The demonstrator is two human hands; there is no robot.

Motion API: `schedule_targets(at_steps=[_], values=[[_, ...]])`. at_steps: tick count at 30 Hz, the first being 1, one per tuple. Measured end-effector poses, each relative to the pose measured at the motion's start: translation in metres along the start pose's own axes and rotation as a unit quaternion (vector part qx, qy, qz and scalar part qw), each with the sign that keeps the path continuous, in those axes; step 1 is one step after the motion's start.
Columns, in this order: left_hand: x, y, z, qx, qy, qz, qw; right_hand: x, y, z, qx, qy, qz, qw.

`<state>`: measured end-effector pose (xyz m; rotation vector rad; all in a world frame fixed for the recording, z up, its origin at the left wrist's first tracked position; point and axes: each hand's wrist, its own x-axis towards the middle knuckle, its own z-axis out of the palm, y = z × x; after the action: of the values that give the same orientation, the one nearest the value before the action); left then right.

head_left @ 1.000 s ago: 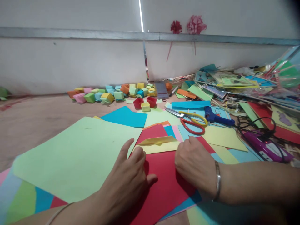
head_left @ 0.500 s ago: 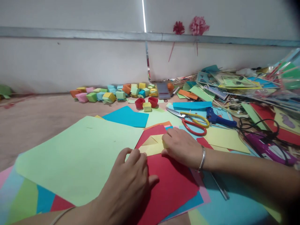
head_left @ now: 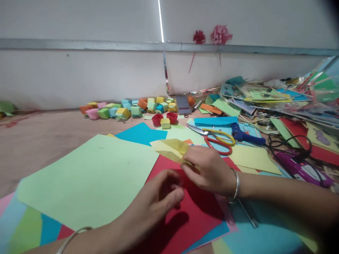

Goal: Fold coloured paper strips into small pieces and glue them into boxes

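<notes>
A folded sheet of pale yellow paper (head_left: 169, 150) is pinched in my right hand (head_left: 209, 167), lifted a little off the red paper (head_left: 197, 215) and tilted. Its right end is hidden behind my fingers. Over the red paper, closer to me, hovers my left hand (head_left: 161, 194), fingers curled and thumb apart, with nothing visible in it; its fingertips are slightly blurred. A large light green sheet (head_left: 87, 180) lies to the left of both hands. Scissors (head_left: 210, 135) with one yellow and one red handle lie just beyond my right hand.
Several small folded paper boxes (head_left: 123, 113) stand along the wall, with two red cups (head_left: 158, 120) in front. To the right lie a blue glue gun (head_left: 245, 134), a purple device (head_left: 304, 167) with a black cord, and a heap of paper and sticks (head_left: 254, 93).
My right hand has raised the yellow paper off the red sheet and turned it, and its folds have opened up. My left hand has let go of it and drawn back.
</notes>
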<state>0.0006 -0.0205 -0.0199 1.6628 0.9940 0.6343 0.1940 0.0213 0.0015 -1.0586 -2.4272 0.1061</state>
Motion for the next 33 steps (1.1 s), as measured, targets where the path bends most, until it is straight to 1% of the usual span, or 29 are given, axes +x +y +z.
schedule_targets(at_steps=[1,2,3,6,9,11,12,13,15,17,20,22,24,28,30,33], values=[[0.005,0.001,-0.002,-0.076,-0.004,-0.010,0.997,-0.002,-0.002,0.000,0.025,0.027,-0.010,0.999],[0.009,0.002,-0.004,-0.131,-0.008,-0.012,0.991,-0.003,-0.004,0.000,0.044,0.039,-0.021,0.998],[0.013,0.002,-0.005,-0.170,-0.010,-0.009,0.985,-0.005,-0.006,0.001,0.057,0.034,-0.031,0.997],[0.018,-0.004,-0.007,-0.273,-0.019,-0.009,0.962,-0.006,-0.009,0.003,0.080,-0.034,-0.054,0.995],[0.018,-0.012,-0.006,-0.378,-0.042,-0.030,0.924,-0.005,-0.011,0.003,0.098,-0.103,-0.048,0.989],[0.019,-0.014,-0.005,-0.419,-0.046,-0.048,0.905,-0.004,-0.012,0.002,0.102,-0.123,-0.038,0.986],[0.019,-0.014,-0.006,-0.431,-0.047,-0.057,0.899,-0.005,-0.012,0.001,0.101,-0.124,-0.037,0.987],[0.020,-0.014,-0.006,-0.438,-0.047,-0.061,0.896,-0.005,-0.012,0.001,0.100,-0.117,-0.039,0.987],[0.022,-0.012,-0.007,-0.447,-0.049,-0.058,0.891,-0.007,-0.011,0.001,0.102,-0.083,-0.047,0.990],[0.024,-0.011,-0.007,-0.448,-0.053,-0.043,0.891,-0.008,-0.009,0.002,0.106,-0.026,-0.049,0.993],[0.025,-0.012,-0.008,-0.440,-0.054,-0.024,0.896,-0.007,-0.006,0.002,0.088,0.071,-0.025,0.993],[0.025,-0.014,-0.008,-0.432,-0.057,-0.017,0.900,-0.004,-0.004,0.003,0.080,0.108,-0.006,0.991],[0.024,-0.015,-0.009,-0.420,-0.060,-0.016,0.905,-0.002,-0.002,0.004,0.099,0.108,0.012,0.989],[0.022,-0.017,-0.010,-0.396,-0.056,-0.026,0.916,0.000,0.000,0.005,0.154,0.064,0.041,0.985],[0.021,-0.014,-0.010,-0.376,-0.046,-0.037,0.925,0.000,0.001,0.006,0.169,0.050,0.035,0.984],[0.021,-0.004,-0.011,-0.318,-0.015,-0.059,0.946,-0.001,0.001,0.007,0.181,0.045,0.021,0.982]])
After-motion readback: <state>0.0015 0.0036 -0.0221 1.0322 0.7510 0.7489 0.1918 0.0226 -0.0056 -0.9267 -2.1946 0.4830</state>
